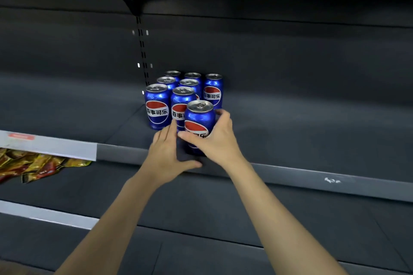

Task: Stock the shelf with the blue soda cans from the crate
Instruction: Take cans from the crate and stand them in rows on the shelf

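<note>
**Eighth can going down at the front of the block**

The right hand (220, 140) is wrapping around a blue soda can (199, 126), thumb crossing the label and fingers curling behind, and is holding it upright at the front lip of the shelf (312, 123). The grip is sitting low on the body, probably so the base can meet the shelf flat and the label can keep facing outward like the rest.

The left hand (166, 154) is lying open with straight fingers just left of the held can, its fingertips reaching toward the front can of the middle row (181, 107). It is gripping nothing; it seems to be acting as a guide or guard so the standing cans are not getting knocked.

Behind the held can, seven cans are standing upright in a tight block: two rows of three to its left-rear, and a single can (213, 91) directly behind it at the back. The held can looks to be heading for that short third row, in front of the single can.

The crate is not showing. Far left of the held can and lower, some snack packets (33, 166) are lying under a white price strip (49, 146).
</note>
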The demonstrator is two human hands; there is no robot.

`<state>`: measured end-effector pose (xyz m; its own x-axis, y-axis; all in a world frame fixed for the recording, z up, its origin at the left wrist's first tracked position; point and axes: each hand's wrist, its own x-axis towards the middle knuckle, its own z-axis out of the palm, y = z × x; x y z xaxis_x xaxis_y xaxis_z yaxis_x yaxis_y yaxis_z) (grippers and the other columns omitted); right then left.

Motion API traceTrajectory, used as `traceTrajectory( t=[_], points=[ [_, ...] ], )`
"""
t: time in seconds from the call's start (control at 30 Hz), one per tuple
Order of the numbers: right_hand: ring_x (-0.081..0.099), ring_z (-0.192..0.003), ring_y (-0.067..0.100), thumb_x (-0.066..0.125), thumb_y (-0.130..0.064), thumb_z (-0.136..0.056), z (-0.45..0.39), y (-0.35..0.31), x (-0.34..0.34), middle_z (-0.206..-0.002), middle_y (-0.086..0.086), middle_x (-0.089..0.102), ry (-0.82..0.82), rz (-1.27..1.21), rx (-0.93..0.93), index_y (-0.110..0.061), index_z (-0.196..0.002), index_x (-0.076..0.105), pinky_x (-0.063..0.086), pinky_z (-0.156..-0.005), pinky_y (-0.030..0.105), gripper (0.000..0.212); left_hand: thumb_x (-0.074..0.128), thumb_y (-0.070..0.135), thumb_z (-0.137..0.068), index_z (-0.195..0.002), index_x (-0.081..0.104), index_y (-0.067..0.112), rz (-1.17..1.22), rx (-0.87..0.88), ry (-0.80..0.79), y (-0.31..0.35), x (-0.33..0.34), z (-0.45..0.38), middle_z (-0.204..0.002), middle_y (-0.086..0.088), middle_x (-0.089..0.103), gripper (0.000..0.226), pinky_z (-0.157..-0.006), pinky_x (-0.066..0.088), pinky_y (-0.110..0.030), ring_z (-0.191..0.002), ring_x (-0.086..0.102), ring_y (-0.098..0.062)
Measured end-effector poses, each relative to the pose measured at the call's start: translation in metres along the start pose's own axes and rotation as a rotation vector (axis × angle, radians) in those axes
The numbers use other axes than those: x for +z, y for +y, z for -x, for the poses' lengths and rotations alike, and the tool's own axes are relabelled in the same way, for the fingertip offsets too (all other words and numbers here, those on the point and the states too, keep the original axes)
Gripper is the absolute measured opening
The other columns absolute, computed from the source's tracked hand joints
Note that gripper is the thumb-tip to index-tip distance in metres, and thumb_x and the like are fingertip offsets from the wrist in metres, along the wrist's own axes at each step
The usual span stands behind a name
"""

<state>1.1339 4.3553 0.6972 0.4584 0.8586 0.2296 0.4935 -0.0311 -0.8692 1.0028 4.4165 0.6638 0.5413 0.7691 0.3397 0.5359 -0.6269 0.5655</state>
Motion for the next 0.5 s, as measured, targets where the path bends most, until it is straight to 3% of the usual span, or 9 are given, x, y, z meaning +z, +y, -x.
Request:
traceTrajectory(
  t=[0.07,0.17,0.3,0.5],
  points=[
    [0.053,-0.115,0.014,0.086,-0.045,-0.06,0.001,0.002,0.003,-0.132,-0.002,0.046,0.018,0.009,0.008,-0.019,-0.126,0.034,0.048,-0.094,0.035,0.088,0.077,0.062,-0.056,-0.151,0.01,0.018,0.007,-0.007,-0.005,-0.004,-0.004,0.008,-0.148,0.004,0.028,0.124,-0.113,0.022,-0.032,-0.135,0.021,-0.016],
    [0.059,-0.107,0.014,0.085,-0.039,-0.065,0.001,0.004,-0.001,-0.121,-0.003,0.059,0.061,0.036,0.011,-0.015,-0.123,0.044,0.049,-0.086,0.028,0.075,0.078,0.054,-0.066,-0.149,0.017,0.014,-0.007,0.01,0.052,-0.005,-0.008,0.014,-0.15,-0.001,0.028,0.111,-0.113,0.022,-0.033,-0.137,0.021,-0.019],
    [0.061,-0.104,0.019,0.083,-0.038,-0.068,-0.007,0.012,-0.018,-0.117,0.002,0.061,0.155,0.08,0.052,-0.011,-0.118,0.044,0.047,-0.08,0.026,0.069,0.074,0.043,-0.075,-0.145,0.031,0.014,0.049,0.01,0.146,0.0,-0.007,0.018,-0.143,0.0,0.039,0.087,-0.107,0.028,-0.032,-0.132,0.03,-0.019],
    [0.054,-0.111,0.024,0.08,-0.036,-0.072,-0.049,0.034,-0.046,-0.123,0.01,0.054,0.204,0.193,0.102,-0.009,-0.121,0.051,0.042,-0.088,0.028,0.063,0.068,0.037,-0.083,-0.141,0.037,0.015,0.08,0.019,0.187,0.012,0.007,0.007,-0.137,0.001,0.044,0.07,-0.105,0.028,-0.027,-0.129,0.034,-0.018]
  ],
)
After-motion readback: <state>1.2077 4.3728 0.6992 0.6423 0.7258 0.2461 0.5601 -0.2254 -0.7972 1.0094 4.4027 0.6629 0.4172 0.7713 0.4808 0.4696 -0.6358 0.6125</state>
